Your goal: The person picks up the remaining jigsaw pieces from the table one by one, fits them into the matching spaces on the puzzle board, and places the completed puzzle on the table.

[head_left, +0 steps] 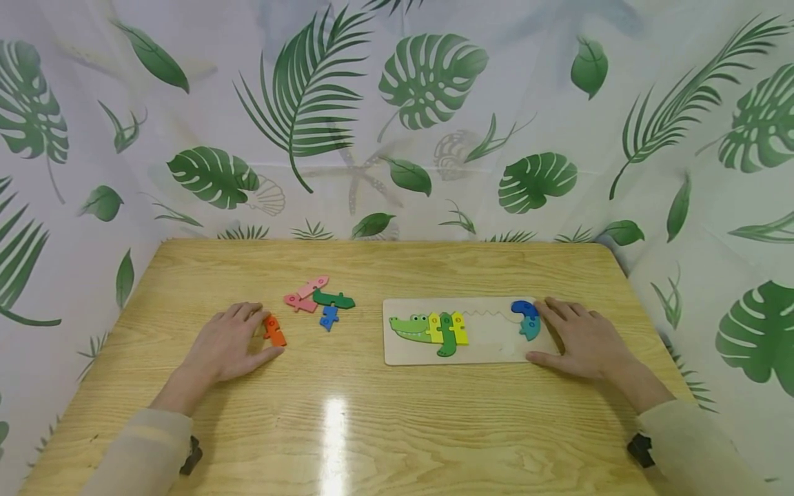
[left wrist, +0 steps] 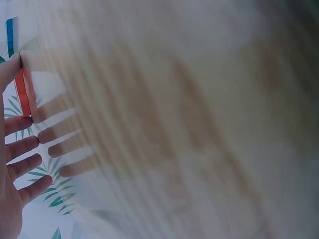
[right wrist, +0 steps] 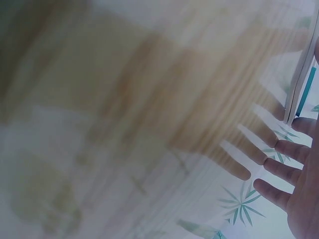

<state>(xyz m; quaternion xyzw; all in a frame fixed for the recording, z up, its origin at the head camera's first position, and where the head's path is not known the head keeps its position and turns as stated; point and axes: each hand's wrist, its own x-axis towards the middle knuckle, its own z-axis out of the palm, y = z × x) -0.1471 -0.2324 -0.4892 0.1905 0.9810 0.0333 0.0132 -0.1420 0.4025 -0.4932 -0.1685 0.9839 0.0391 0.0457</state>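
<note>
At the left, my left hand [head_left: 226,342] has its thumb and index finger at opposite ends of an orange puzzle piece [head_left: 276,331], pinching it; the other fingers are spread, as the left wrist view shows. On the right, my right hand [head_left: 586,342] lies over the right end of a pale wooden puzzle board [head_left: 490,350], thumb towards the near edge and index finger at the far edge. Fitted at the board's left are a green crocodile head [head_left: 411,326], two yellow pieces and a green leg piece [head_left: 446,335]. A blue piece [head_left: 524,308] and a teal piece [head_left: 529,328] sit by my right fingers.
Between my left hand and the board lie loose pieces: two pink ones [head_left: 313,285], a dark green one [head_left: 335,300] and a blue one [head_left: 329,317]. The wooden table [head_left: 384,427] meets a leaf-patterned cloth [head_left: 434,207] at its back and sides.
</note>
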